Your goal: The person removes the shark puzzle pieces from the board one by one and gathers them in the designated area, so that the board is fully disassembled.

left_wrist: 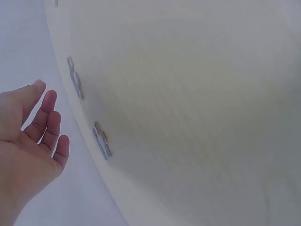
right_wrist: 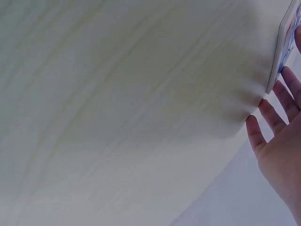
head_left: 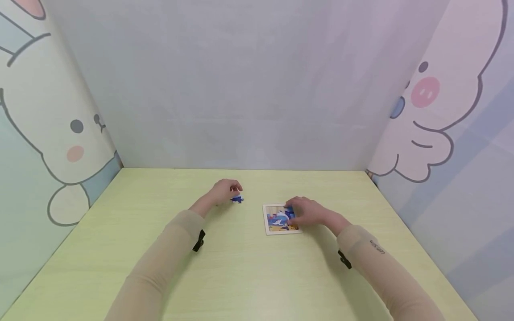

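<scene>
The jigsaw puzzle tray [head_left: 265, 220] lies flat on the table [head_left: 249, 276], right of the middle and nearer the far edge than the bottom of the head view; the table's near edge is cut off. Its pale rim frames a blue, white and yellow picture, with a plain tan patch at the far left corner.

The right hand [head_left: 308, 211] reaches over the tray's right side and covers that part of the picture. The right wrist view shows its fingers spread, one fingertip at the tray's edge, though the thumb and most of the tray are cut off there.

The left hand [head_left: 222, 191] is left of the tray, toward the far edge, above a blue puzzle piece [head_left: 237, 199]. Its fingers are loosely bent, thumb apart, holding nothing; this shows in the left wrist view. That view also gives two puzzle pieces [left_wrist: 75, 78] edge-on, and a sliver of something at the top border. In the head view the left hand and forearm hide much of this spot. The lettering on the right sleeve [head_left: 381, 263] is too small to read.
</scene>
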`<action>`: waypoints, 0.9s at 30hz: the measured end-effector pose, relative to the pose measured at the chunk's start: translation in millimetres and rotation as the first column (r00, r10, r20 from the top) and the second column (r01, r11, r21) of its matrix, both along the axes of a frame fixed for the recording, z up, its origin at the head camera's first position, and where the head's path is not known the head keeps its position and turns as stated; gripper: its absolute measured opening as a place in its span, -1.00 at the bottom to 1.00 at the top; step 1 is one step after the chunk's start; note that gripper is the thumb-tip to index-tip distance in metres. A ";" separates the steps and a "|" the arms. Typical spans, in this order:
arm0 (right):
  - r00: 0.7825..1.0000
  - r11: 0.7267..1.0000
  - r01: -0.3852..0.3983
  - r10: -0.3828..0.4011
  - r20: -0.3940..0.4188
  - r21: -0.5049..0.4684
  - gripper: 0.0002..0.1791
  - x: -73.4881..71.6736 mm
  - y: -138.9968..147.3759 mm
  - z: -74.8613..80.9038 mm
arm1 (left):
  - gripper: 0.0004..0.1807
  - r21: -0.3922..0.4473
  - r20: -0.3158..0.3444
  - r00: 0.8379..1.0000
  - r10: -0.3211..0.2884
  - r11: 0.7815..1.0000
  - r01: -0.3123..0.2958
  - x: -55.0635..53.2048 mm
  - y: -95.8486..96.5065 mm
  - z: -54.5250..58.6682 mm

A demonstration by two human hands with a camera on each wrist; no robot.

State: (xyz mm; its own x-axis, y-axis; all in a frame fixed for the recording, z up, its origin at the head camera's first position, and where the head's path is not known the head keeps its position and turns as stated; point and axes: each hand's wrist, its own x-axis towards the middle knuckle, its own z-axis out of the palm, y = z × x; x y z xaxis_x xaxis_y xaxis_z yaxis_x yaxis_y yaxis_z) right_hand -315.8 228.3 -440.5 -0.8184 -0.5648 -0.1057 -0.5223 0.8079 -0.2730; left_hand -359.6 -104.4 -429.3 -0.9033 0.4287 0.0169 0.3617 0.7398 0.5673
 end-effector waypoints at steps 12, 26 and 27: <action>0.997 0.998 -0.052 0.054 0.057 -0.029 -0.18 4.1 13.1 1.2 | -0.79 0.042 -0.044 0.997 -0.066 0.997 0.067 16.1 32.6 12.6; 1.000 0.993 0.012 -0.009 0.028 -0.114 -0.08 9.8 16.0 -8.2 | -0.77 0.049 -0.102 0.986 -0.134 0.989 0.140 32.5 84.3 15.2; 1.000 0.993 0.019 -0.016 0.024 -0.116 -0.07 10.1 16.3 -9.2 | -0.76 0.043 -0.099 0.986 -0.137 0.989 0.142 32.7 88.1 14.1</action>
